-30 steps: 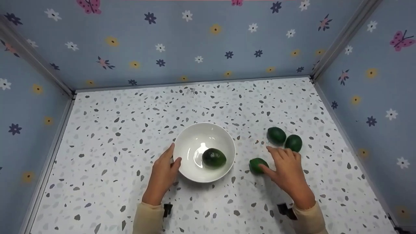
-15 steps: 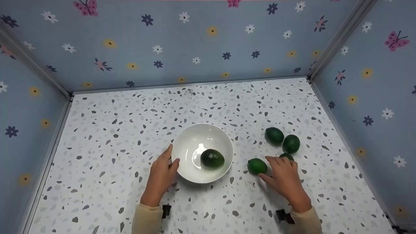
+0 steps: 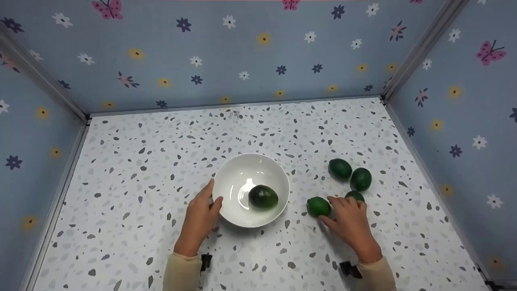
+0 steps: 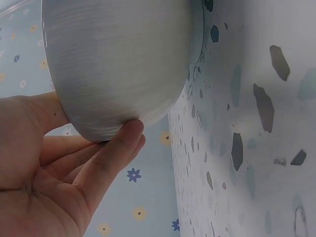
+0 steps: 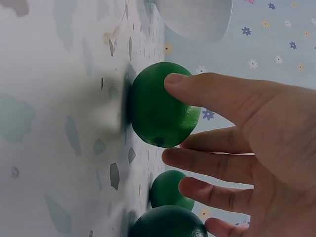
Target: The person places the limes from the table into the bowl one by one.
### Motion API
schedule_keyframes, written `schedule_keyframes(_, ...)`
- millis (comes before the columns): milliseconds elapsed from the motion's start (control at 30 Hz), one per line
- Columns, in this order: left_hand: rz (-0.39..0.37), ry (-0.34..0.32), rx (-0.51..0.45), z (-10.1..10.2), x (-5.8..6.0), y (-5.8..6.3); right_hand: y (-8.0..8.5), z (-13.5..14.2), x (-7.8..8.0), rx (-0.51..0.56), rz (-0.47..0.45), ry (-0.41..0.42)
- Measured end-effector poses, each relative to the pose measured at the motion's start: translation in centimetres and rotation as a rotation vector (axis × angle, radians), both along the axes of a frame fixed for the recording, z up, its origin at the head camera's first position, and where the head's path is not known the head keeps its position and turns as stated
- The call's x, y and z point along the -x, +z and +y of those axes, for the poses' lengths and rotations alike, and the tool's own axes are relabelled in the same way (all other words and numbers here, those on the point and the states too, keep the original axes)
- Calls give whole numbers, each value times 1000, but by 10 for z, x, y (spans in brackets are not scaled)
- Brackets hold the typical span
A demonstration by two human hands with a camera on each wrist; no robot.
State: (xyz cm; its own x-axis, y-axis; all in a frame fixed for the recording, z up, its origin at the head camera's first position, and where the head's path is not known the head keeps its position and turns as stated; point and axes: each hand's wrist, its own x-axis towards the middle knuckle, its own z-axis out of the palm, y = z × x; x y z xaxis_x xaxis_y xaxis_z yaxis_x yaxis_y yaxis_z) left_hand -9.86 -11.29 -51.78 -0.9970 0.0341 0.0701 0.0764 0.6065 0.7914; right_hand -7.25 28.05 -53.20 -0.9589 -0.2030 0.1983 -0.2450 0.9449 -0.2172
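Observation:
A white bowl (image 3: 230, 173) stands on the speckled table, with a dark green oval fruit (image 3: 263, 197) inside. My left hand (image 3: 200, 216) grips the bowl at its left side, thumb at the rim. In the left wrist view, fingers (image 4: 129, 133) lie against the outer wall. My right hand (image 3: 350, 222) is spread beside a bright green lime (image 3: 318, 207) resting on the table. In the right wrist view, the thumb tip overlaps this lime (image 5: 160, 111), and the loosely bent fingers reach along its edge. Another lime (image 3: 355, 196) lies partly hidden behind the right fingers.
Two more dark green limes (image 3: 340, 169) (image 3: 361, 179) lie side by side beyond the right hand. Blue flower-patterned panels (image 3: 242, 52) wall the table at the back and both sides. Black wrist camera mounts (image 3: 350, 269) sit by the sleeves.
My right hand has drawn back toward me and slightly left, to the bright green lime, uncovering another lime behind the fingers. The left hand stays on the bowl.

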Motion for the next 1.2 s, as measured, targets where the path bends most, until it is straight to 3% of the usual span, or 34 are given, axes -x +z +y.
schedule_keyframes(600,-27,13,5,0,-2,2,-2,-4,3,-66,20,28)
schedule_keyframes(1200,-44,15,-6,0,0,1,3,-6,6,-43,-5,22)
